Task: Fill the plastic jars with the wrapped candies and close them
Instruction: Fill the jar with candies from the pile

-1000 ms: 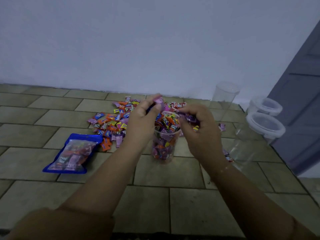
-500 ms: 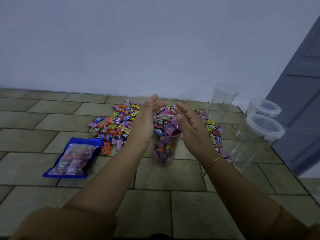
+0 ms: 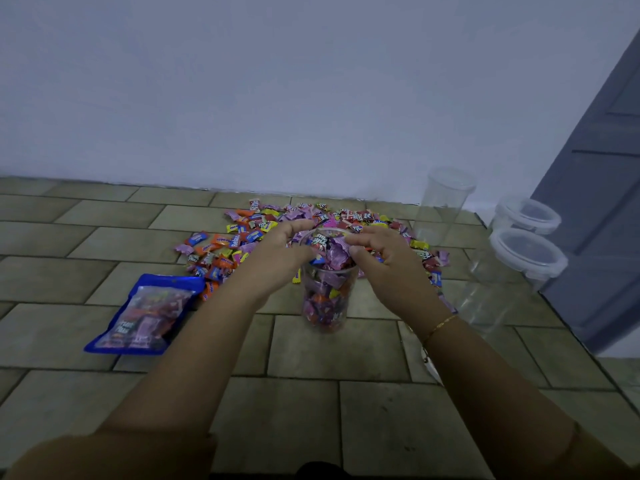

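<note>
On the floor between both hands stands the jar (image 3: 328, 289), candies heaped to its rim, no lid on. Left hand (image 3: 289, 249) and right hand (image 3: 382, 256) flank the rim, fingers curled; grasp unclear. Candy pile (image 3: 242, 237) and empty jars (image 3: 443, 206) remain.

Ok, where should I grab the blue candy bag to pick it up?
Pinch the blue candy bag along its blue top edge nearest the candy pile, coming from above with the left hand. It lies flat on the tiled floor, so only the edges offer grip.
</note>
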A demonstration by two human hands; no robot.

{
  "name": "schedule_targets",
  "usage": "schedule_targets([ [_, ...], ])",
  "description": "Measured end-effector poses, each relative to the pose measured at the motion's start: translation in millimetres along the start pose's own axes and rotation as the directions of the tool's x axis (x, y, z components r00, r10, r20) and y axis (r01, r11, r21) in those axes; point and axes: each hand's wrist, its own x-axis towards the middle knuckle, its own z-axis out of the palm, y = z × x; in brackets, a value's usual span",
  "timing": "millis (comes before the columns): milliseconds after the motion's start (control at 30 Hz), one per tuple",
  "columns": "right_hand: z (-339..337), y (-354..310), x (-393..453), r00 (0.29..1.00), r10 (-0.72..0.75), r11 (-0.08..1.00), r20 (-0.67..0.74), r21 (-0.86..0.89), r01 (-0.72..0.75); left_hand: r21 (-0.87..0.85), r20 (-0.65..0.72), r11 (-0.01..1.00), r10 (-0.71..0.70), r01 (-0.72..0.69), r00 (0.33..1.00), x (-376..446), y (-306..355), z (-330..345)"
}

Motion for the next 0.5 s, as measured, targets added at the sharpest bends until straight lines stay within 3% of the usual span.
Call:
schedule_targets([
  [233,2.3,-1.2,-2.1,0.999,-0.045,0.997,-0.001,-0.069,0.044,-0.038,-0.091,0.998,-0.053,0.05,0.994,1.6,-5.3,4.4],
  [333,6.8,-3.8,-6.5,0.993,-0.094,0.992,-0.071,-0.086,0.087,-0.081,-0.138,0.996,-0.053,0.042,0.989,-3.0,-10.6,-0.4],
  [500,19.3,-16.1,-13.1,0.943,-0.262,0.936,-0.204,-0.291,0.197,-0.125,-0.213,0.99,-0.096,0.071,0.972,-9.6,-30.0,-13.3],
])
